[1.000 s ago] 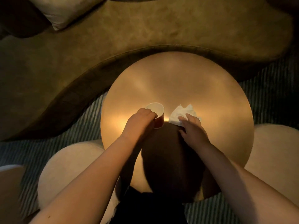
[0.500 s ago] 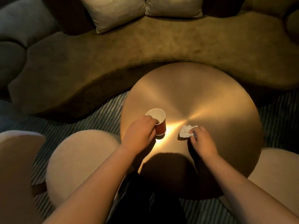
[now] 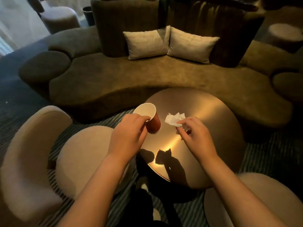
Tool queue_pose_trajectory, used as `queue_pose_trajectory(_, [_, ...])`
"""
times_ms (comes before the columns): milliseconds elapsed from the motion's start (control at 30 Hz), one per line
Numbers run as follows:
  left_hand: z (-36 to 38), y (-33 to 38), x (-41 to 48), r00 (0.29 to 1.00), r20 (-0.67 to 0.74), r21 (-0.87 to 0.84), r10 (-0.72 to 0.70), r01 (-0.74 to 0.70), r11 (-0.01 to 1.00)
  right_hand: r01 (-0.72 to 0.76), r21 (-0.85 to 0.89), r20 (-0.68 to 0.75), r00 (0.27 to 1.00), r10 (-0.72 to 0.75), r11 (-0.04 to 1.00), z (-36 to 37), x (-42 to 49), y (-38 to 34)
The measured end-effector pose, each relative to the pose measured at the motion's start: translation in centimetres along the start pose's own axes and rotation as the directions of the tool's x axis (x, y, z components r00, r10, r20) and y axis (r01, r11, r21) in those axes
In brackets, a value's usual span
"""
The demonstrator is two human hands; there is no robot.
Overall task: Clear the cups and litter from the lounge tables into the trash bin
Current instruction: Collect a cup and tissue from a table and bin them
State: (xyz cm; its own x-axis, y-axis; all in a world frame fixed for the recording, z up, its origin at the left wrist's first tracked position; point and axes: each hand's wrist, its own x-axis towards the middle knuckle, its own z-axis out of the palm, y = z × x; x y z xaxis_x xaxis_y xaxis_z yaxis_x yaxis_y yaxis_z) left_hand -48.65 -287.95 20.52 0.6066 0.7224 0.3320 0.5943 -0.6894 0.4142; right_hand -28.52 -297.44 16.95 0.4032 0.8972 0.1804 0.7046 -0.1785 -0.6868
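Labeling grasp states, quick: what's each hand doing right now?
Left hand: grips the red paper cup, lifted and tilted.
Right hand: pinches the crumpled white napkin, lifted.

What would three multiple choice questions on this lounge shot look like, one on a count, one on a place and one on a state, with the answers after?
1. How many pale pillows lean on the sofa back?
A. two
B. three
C. five

2. Where is the red paper cup?
A. on the sofa seat
B. in the left hand, by the round table
C. lying on a pillow

3. The white tissue is:
A. flat on the table
B. stuffed in the cup
C. pinched by the right hand, lifted

Answers:
1 A, two pillows stand side by side.
2 B, the left hand's fingers curl round the tilted cup.
3 C, fingertips pinch it and its shadow falls apart from it on the tabletop.
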Motion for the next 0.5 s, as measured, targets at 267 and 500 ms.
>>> queue_pose_trajectory(267, [-10.8,-3.4,-5.6,0.979,-0.168,0.091,-0.118,0.135,0.987,0.226,0.124,-0.011,0.974,-0.227,0.966,2.9,0.1,-10.9])
queue_pose_trajectory(500, [-19.0,-8.2,-12.6,0.925,-0.304,0.185,-0.229,0.293,0.938,0.364,0.232,0.070,0.919,-0.388,0.902,8.7,-0.4,-21.4])
